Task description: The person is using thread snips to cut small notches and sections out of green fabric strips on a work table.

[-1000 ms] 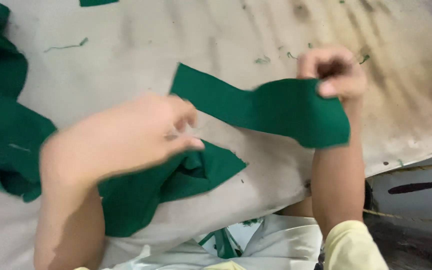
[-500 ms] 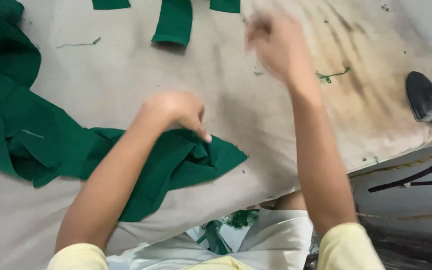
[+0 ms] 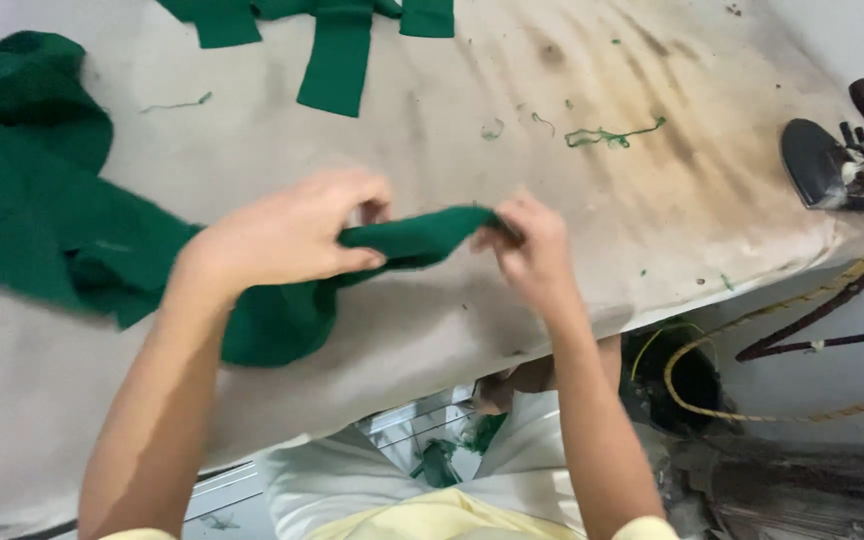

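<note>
A stained ironing table [image 3: 512, 130] bears green fabric pieces [image 3: 42, 220] and an iron [image 3: 817, 165].

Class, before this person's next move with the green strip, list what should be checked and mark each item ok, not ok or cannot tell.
1. Left hand has a grip on the strip: ok.
2. Right hand pinches its other end: ok.
3. Strip lies flat, not bunched: not ok.
4. Iron stands apart from both hands: ok.
5. Board free of loose threads: not ok.
6. Iron hot: cannot tell.
</note>
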